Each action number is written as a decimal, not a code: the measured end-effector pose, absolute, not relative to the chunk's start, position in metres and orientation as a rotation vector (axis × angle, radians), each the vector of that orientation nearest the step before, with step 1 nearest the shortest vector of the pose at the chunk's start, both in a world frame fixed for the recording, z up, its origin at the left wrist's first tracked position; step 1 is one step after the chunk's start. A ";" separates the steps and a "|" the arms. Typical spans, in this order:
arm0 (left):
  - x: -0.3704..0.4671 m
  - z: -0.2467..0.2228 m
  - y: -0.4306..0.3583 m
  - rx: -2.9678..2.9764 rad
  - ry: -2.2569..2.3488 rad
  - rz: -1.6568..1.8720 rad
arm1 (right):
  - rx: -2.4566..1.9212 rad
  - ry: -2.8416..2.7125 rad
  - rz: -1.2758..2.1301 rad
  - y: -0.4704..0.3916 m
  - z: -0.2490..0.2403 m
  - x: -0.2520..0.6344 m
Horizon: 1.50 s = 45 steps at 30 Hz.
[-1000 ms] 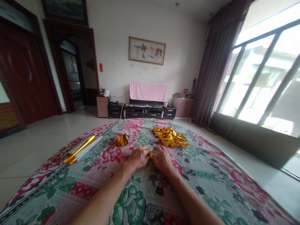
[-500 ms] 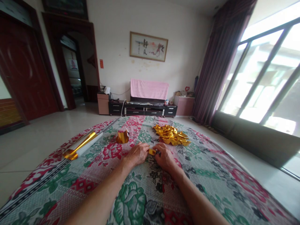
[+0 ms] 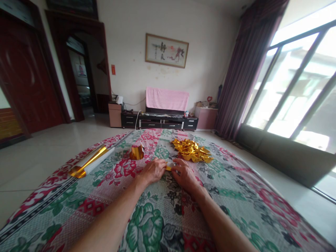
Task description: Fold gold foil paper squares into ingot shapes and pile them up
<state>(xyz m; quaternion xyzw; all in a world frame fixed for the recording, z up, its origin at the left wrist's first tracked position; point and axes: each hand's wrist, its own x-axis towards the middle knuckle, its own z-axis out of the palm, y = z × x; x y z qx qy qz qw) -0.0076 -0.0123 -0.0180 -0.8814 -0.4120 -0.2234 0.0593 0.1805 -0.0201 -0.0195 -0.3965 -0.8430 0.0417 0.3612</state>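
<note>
Between my two hands is a small piece of gold foil paper (image 3: 168, 167), with a pale side also showing. My left hand (image 3: 155, 169) grips its left end, fingers curled. At the other end my right hand (image 3: 183, 173) pinches the paper between thumb and fingers. Just beyond my right hand lies a pile of folded gold foil pieces (image 3: 193, 150). Past my left hand stands a short roll of gold foil (image 3: 137, 152). Farther left rests a longer rolled sheet (image 3: 91, 161), gold and white.
A flowered cloth (image 3: 145, 224) in green, red and grey covers the round surface under my hands. Beyond it stands a low black cabinet (image 3: 152, 124) with a pink cloth (image 3: 167, 99) draped above. Windows (image 3: 291, 84) and a dark curtain (image 3: 241, 70) are on the right.
The fingers of my right hand have shifted on the foil paper, and more of its pale side shows. The pile and both rolls stay in place.
</note>
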 end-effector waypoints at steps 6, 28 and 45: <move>-0.002 -0.012 -0.018 -2.593 -1.317 -0.737 | -1.017 -2.188 0.078 -0.021 -0.021 0.179; 0.004 -0.018 -0.012 -2.720 -1.452 -0.816 | -1.068 -2.095 0.182 -0.018 -0.020 0.184; 0.002 -0.019 -0.009 -2.733 -1.447 -0.899 | -1.094 -2.108 0.173 -0.019 -0.020 0.186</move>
